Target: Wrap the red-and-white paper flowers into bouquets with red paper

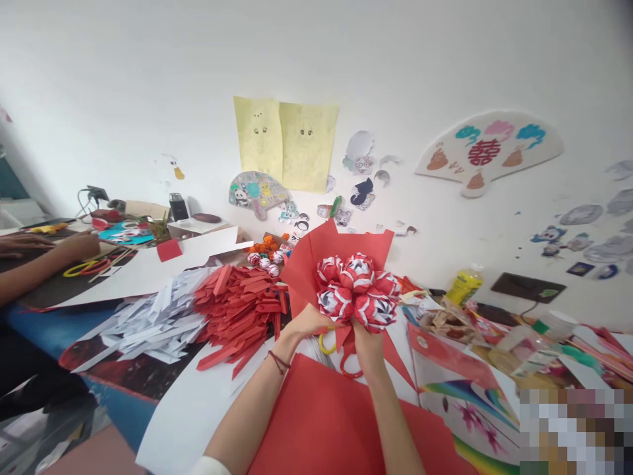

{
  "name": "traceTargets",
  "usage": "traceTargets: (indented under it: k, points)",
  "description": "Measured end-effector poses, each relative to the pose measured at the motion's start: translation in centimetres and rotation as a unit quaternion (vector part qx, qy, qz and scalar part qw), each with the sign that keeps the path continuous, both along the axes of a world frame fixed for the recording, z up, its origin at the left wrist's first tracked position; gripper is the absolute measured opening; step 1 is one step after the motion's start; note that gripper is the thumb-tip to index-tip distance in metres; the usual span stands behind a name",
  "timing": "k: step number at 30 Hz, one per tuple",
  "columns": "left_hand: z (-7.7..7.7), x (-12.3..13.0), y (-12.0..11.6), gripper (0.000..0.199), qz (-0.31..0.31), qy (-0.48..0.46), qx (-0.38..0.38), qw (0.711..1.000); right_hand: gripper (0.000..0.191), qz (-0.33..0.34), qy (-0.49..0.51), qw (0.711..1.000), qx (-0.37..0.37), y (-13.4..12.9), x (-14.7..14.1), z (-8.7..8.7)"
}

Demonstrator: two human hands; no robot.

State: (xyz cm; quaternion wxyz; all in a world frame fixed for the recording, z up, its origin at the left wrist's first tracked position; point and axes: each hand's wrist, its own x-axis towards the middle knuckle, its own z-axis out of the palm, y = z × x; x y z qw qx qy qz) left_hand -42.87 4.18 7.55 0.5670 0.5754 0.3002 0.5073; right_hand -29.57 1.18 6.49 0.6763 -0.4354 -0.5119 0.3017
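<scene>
A bouquet of several red and white paper flowers (357,272) stands upright in front of me, with red wrapping paper (306,264) behind it. My left hand (312,321) is closed at the bouquet's lower left, its fingertips partly hidden under the blooms. On the lower right, my right hand (366,338) is closed round the base, its fingers mostly hidden. Scissors with a red handle (351,374) and a yellow loop (327,342) show between my forearms. Large red paper (316,415) lies beneath my arms.
Left of my hands lie piles of red strips (237,310) and white strips (168,316). Another person's arms (54,260) rest at the far left. A yellow bottle (465,285) and plastic cup (548,330) stand right. Small paper flowers (267,257) sit near the wall.
</scene>
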Motion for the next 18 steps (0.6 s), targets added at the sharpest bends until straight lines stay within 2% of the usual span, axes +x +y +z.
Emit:
traceTargets:
  k: [5,7,10,13,16,18]
  points:
    - [-1.2,0.4,0.7,0.050,-0.027,-0.040,0.017,0.999,0.048,-0.025,0.011,0.999,-0.028,0.0,-0.1,-0.1]
    - [-1.8,0.7,1.0,0.041,-0.035,-0.064,0.025,0.997,0.045,-0.008,0.013,0.999,-0.043,-0.2,-0.1,0.1]
    - [-2.2,1.2,1.3,0.032,-0.048,-0.096,0.040,0.993,0.042,0.023,0.008,1.000,-0.017,-0.3,0.0,0.6]
    - [-2.1,1.2,1.3,0.033,-0.062,-0.092,0.033,0.993,0.042,0.069,0.021,0.997,0.014,-0.4,0.2,1.2]
    - [-2.0,0.8,1.4,0.034,-0.074,-0.079,0.023,0.994,0.044,0.118,0.044,0.992,-0.001,-0.6,0.4,1.6]
    - [-2.1,0.4,1.5,0.032,-0.080,-0.075,0.018,0.994,0.042,0.121,0.047,0.991,-0.022,-0.7,0.6,1.8]
